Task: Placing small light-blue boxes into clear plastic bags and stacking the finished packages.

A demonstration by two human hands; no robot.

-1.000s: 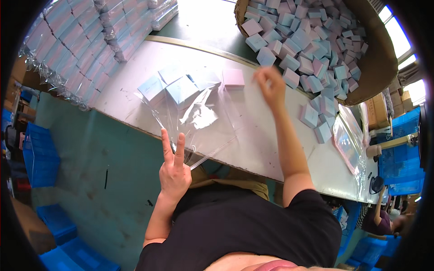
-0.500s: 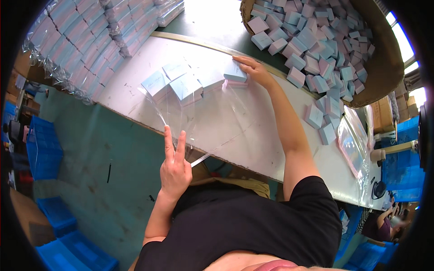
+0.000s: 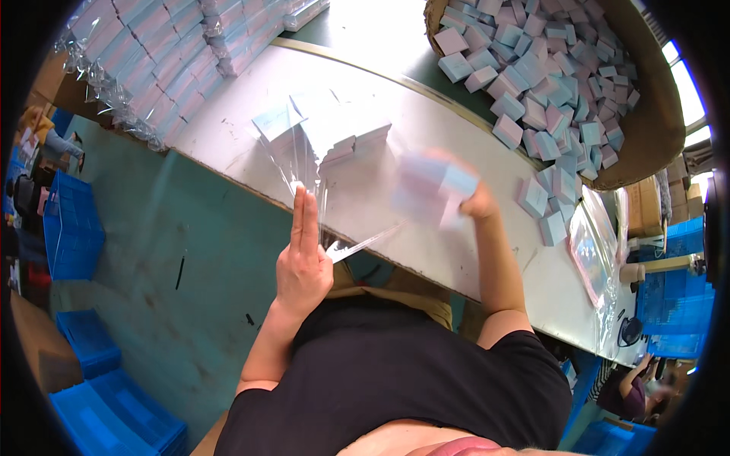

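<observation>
My left hand (image 3: pixel 304 262) is over the near table edge, its first two fingers stretched out together and the others folded. A clear plastic bag (image 3: pixel 308 163) runs from it toward the boxes, and a loose strip of film sticks out by the thumb. Pale blue and pink small boxes (image 3: pixel 281 121) sit at the bag's far end; whether they lie inside it I cannot tell. Beside them stands a short row of similar boxes (image 3: pixel 359 146). To the right, my right hand (image 3: pixel 475 199) grips a small group of boxes (image 3: pixel 433 182), smeared by motion; their number is unclear.
Film-wrapped stacks of boxes (image 3: pixel 163 72) stand at the table's far left. A large cardboard carton (image 3: pixel 660 144) full of loose boxes is at the far right, several spilled beside it. Flat clear bags (image 3: pixel 593 251) lie on the right. Blue crates (image 3: pixel 72 224) stand on the floor.
My right hand has come nearer from the far table edge, now carrying boxes. My left hand's two spread fingers have come together. The boxes at the bag have been shifted and the row is separate.
</observation>
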